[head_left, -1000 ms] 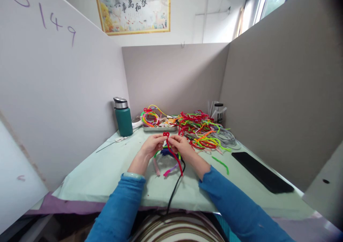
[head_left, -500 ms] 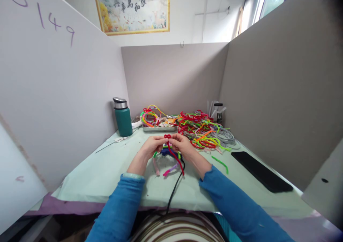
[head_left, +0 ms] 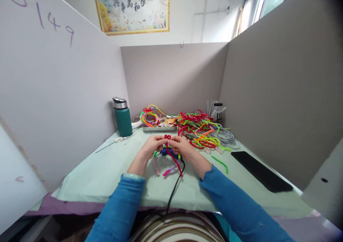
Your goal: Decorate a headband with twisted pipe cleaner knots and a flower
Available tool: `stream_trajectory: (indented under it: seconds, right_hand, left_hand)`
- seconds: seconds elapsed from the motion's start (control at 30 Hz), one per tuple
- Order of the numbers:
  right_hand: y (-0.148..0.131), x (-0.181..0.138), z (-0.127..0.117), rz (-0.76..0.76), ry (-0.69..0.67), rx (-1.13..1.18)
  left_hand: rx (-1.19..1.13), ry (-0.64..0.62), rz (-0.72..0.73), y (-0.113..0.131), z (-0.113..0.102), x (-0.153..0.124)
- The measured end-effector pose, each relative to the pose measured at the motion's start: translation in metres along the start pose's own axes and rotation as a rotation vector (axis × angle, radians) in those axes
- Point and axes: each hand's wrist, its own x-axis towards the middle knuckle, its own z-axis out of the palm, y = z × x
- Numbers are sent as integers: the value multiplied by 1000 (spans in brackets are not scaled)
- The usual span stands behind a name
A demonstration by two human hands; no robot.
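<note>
My left hand [head_left: 152, 147] and my right hand [head_left: 182, 146] meet above the middle of the table, both pinching a red pipe cleaner [head_left: 171, 152]. Its top is bent into small loops between my fingertips, and its long tail hangs down toward me. Under my hands lie a blue, green and pink bundle of pipe cleaners [head_left: 166, 163] on the pale green table cover [head_left: 107, 170].
A heap of coloured pipe cleaners [head_left: 203, 131] and a metal tray [head_left: 159, 127] holding more sit at the back. A green flask [head_left: 123, 117] stands at back left. A black flat slab [head_left: 261, 170] lies to the right, and a black cable [head_left: 175, 186] runs toward me. Partition walls enclose three sides.
The looped top of the red pipe cleaner has shifted slightly right and my fingers have closed in around it. Its hanging tail has swung a little.
</note>
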Motion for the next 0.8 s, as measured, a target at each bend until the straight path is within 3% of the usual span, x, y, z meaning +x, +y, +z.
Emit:
stream_trajectory:
  seconds: [0.23,0.5,0.8]
  right_hand:
    - [9,1,7,-148,-8,-297]
    - [1,-3,13,-144,24,-198]
    - [-5,0,2,-42,37,-116]
  left_hand:
    - [-105,17,20,-1,0,3]
    - [-179,-7,1,-2,-1,4]
    - [-83,88,-10,-5,-4,6]
